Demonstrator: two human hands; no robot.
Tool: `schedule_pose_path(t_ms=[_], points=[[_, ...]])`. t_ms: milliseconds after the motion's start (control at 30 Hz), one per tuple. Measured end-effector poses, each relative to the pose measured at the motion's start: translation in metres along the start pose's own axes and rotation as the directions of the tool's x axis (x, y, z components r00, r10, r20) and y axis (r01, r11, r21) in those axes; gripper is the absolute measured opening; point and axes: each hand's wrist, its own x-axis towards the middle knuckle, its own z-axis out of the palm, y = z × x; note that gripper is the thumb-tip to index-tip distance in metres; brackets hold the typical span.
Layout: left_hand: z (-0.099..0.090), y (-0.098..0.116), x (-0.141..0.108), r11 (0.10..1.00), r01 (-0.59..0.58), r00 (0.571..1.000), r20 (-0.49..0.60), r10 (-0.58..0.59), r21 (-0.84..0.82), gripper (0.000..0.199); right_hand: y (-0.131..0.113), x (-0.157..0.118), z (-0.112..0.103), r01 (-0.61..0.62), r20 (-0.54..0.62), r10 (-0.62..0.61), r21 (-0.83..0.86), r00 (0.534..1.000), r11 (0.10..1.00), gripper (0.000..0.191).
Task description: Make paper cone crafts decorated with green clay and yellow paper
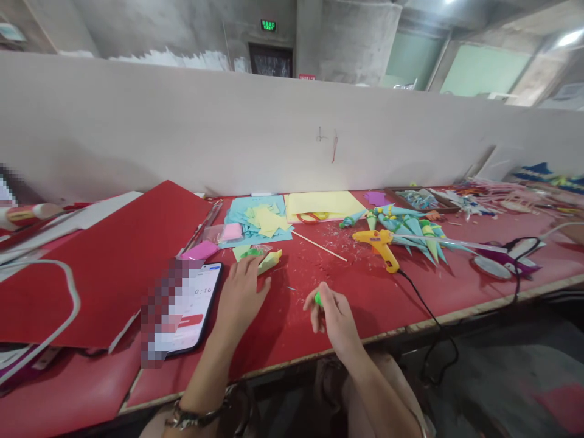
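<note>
My left hand point(241, 291) lies over the red table with its thumb apart from the fingers. Its fingertips reach a rolled pale yellow paper piece point(270, 261) and a green scrap point(252, 252); whether they press on either is hard to see. Closer to the table's front edge, my right hand point(332, 313) is closed around a small bright green lump point(318, 298), soft-looking and mostly covered by the fingers. A thin wooden stick point(319, 246) lies beyond both hands. To the right rests a yellow hot glue gun point(378, 244) with a clear glue stick in its back.
A phone point(201, 307) with a timer lies left of my left hand, beside large red sheets point(114, 267). Blue and yellow paper pieces point(262, 219), a pink block point(232, 231) and several paper cones point(417, 230) lie further back. A black cord point(422, 301) hangs over the edge.
</note>
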Motion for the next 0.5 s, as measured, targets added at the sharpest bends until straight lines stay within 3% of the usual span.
schedule_pose_path(t_ms=[100, 233, 367, 500], points=[[-0.0002, -0.0006, -0.0003, 0.989, 0.062, 0.994, 0.083, -0.074, 0.136, 0.034, 0.0003, 0.0014, -0.0022, 0.084, -0.056, -0.086, -0.043, 0.995, 0.996, 0.036], [0.0007, 0.0030, 0.0008, 0.981, 0.127, 0.972, 0.178, -0.152, 0.143, 0.038, 0.0003, 0.0043, -0.0070, 0.080, -0.085, -0.090, -0.113, 0.992, 0.990, 0.016], [0.0040, 0.0002, 0.0048, 0.986, 0.155, 0.948, 0.271, -0.167, 0.065, 0.035, 0.0003, 0.0049, -0.0057, 0.097, -0.055, -0.097, -0.006, 0.994, 0.995, 0.020], [0.0047, -0.0052, 0.0051, 0.990, 0.141, 0.939, 0.320, -0.129, -0.012, 0.020, -0.0003, 0.0034, -0.0029, 0.026, 0.005, -0.026, 0.077, 1.000, 0.997, 0.035]])
